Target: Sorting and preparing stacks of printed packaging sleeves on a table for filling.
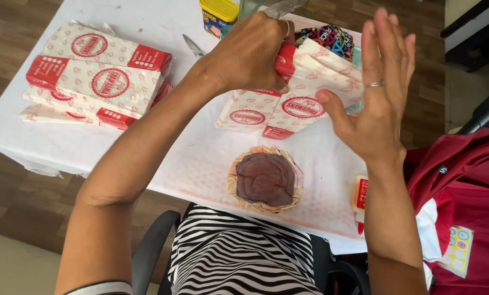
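Observation:
My left hand [252, 52] grips the top of a thick stack of white-and-red paper bags [315, 82], held up over the white table [162, 158]. My right hand [378, 93] is flat against the stack's right side, fingers straight and spread, thumb touching the front bag; it wears a ring. Two more bags [255, 114] lie flat under the stack. A round dark brown pastry in a crinkled paper wrapper [265, 179] sits on the table near my body.
A pile of the same paper bags [97, 76] lies at the table's left. Scissors [194, 48] and a yellow tin [218, 13] stand at the back. A glue stick [359, 199] lies at the right edge. A red garment [463, 202] is on the right.

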